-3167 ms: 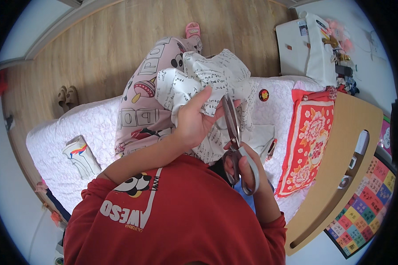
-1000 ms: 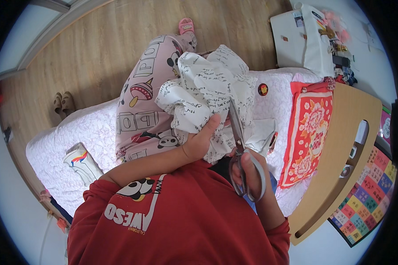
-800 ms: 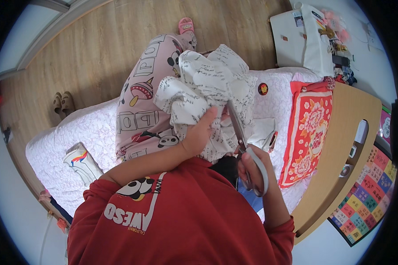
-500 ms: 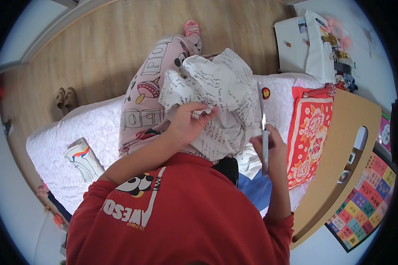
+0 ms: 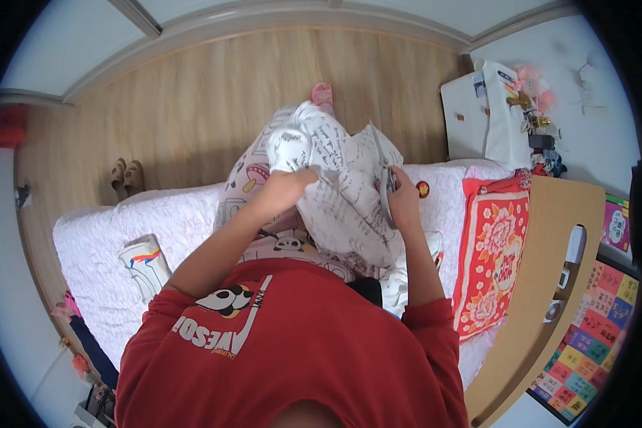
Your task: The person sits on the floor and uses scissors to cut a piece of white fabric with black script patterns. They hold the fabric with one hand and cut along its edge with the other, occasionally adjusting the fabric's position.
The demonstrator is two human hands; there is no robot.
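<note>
A white cloth with dark handwriting-like print (image 5: 353, 203) lies bunched across my lap and raised knee. My left hand (image 5: 296, 187) is closed on a fold of it near the middle. In my right hand (image 5: 404, 200) are grey-handled scissors (image 5: 386, 200), their slim blades pointing away from me along the cloth's right side. Whether the blades are parted I cannot tell. Under the cloth show my pink printed trousers (image 5: 289, 245), and a pink slipper (image 5: 322, 93) is on my foot.
I sit on a bed with a pale quilted cover (image 5: 96, 239). A folded white item (image 5: 146, 264) lies to the left, a small red round object (image 5: 423, 189) and a red floral pillow (image 5: 493, 260) to the right. Beyond are a wooden headboard (image 5: 549, 207), a white cabinet (image 5: 466, 118) and brown slippers (image 5: 127, 177).
My right hand has brought the scissors forward and left, from beside the cloth onto its right side. The left hand still grips the cloth, which has been shifted and rearranged. The view has tilted.
</note>
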